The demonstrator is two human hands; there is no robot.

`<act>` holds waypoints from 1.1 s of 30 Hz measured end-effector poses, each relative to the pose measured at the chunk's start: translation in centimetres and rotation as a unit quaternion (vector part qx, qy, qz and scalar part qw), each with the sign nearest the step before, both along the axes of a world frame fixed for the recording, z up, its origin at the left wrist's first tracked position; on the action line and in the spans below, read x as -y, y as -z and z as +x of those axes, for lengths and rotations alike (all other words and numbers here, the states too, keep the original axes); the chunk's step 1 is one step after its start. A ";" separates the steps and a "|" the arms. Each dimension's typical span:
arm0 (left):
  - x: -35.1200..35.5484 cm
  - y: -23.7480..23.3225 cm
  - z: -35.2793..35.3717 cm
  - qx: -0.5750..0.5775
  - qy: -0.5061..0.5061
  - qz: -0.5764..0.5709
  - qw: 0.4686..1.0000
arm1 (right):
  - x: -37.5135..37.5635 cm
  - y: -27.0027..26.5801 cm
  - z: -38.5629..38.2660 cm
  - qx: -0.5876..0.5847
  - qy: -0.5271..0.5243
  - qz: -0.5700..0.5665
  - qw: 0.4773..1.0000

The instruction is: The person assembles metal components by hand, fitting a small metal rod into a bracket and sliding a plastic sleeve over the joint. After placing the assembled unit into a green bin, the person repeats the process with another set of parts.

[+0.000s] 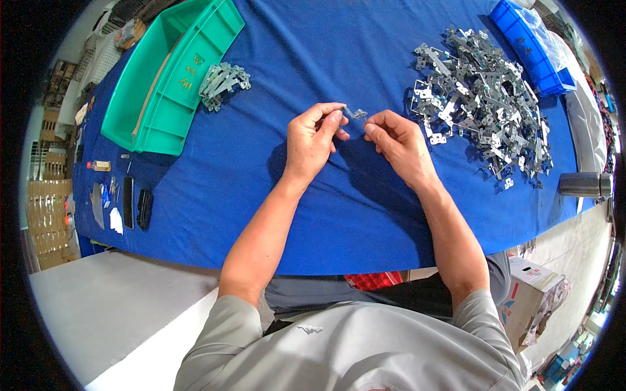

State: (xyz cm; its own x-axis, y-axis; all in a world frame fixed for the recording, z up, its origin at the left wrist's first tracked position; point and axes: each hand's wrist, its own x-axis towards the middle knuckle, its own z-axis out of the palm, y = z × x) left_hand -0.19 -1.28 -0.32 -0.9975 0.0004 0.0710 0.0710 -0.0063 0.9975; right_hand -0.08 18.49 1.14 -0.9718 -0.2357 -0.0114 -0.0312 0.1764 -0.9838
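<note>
Between my two hands, above the blue cloth, is a small grey metal bracket. My left hand pinches its left end between thumb and fingers. At its right end, the thumb and forefinger of my right hand are closed on it or right against it. A big heap of similar metal brackets lies to the right of my right hand. Off to the left, a smaller pile of brackets sits against the green bin. The fingertips partly cover the held piece.
A green plastic bin stands at the left, a blue bin at the far right. A steel flask is near the right edge. Small tools, a black case and a small bottle lie at left on the blue cloth.
</note>
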 end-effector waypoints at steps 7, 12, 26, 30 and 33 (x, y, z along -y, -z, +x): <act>0.0 0.2 0.0 -0.001 0.005 -0.014 1.000 | -0.2 0.2 -0.1 -0.018 0.020 0.047 0.999; 0.1 -0.3 0.1 -0.065 0.009 -0.059 0.996 | -0.3 0.4 -0.1 -0.051 0.024 0.077 0.995; -0.4 -0.8 0.2 -0.192 0.033 -0.148 0.970 | -0.5 -0.7 -0.4 0.095 -0.007 -0.076 0.993; -0.4 -0.8 0.1 -0.211 0.045 -0.156 0.964 | -0.6 -0.5 -0.4 0.070 0.028 -0.085 0.994; -0.3 -0.3 0.2 -0.144 0.030 -0.148 0.978 | -0.6 -1.0 -0.4 0.055 0.066 -0.111 0.990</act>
State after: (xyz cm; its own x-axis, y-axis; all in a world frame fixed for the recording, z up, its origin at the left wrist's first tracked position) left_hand -0.04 -0.98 -0.04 -0.9335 0.1209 0.3375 0.3580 0.2664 0.8949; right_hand -0.48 19.08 2.09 -0.9900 -0.1153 -0.0818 0.0880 -0.0500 -0.9949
